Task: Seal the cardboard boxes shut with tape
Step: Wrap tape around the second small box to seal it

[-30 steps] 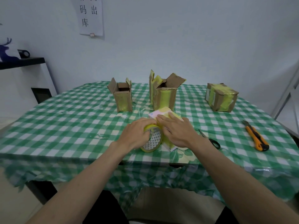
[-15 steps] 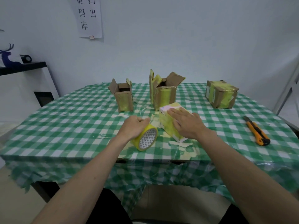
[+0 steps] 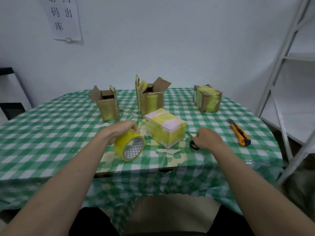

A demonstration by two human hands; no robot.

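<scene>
A small closed box wrapped in yellow tape lies on the table in front of me. My left hand grips a roll of yellow tape just left of that box. My right hand has its fingers curled on the black-handled scissors lying to the box's right. Two cardboard boxes stand with flaps open further back, one at the left and a taller one in the middle. A taped box sits at the back right.
An orange utility knife lies on the green checked tablecloth at the right. Scraps of tape backing litter the cloth near the front edge. A white metal shelf frame stands close on the right.
My right hand left the top of the taped box and moved right onto the scissors. My left hand drew the tape roll away from the box, to the left.
</scene>
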